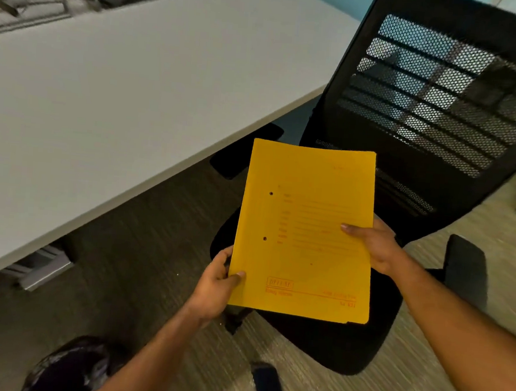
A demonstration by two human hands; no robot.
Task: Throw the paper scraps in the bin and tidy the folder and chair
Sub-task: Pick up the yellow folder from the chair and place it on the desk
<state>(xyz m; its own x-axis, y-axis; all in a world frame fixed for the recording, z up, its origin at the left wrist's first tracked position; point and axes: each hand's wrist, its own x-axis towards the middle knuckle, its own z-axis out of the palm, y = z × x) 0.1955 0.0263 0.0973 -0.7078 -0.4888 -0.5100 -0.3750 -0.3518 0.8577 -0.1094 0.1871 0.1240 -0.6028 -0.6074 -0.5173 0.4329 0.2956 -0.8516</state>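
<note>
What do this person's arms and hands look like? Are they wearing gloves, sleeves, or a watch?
Both arms are bare as far as the picture shows, with no sleeves in view. The left hand and the right hand wear no gloves, and no watch, bracelet or ring can be seen on the wrists and fingers that show. The fingernails look short. Nothing is marked or taped on either arm.

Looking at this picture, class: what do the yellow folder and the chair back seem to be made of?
Folder: probably thin matte card; it bows slightly, has punched holes and printed red text. Chair back: black mesh, likely synthetic; light shows through its small holes.
</note>
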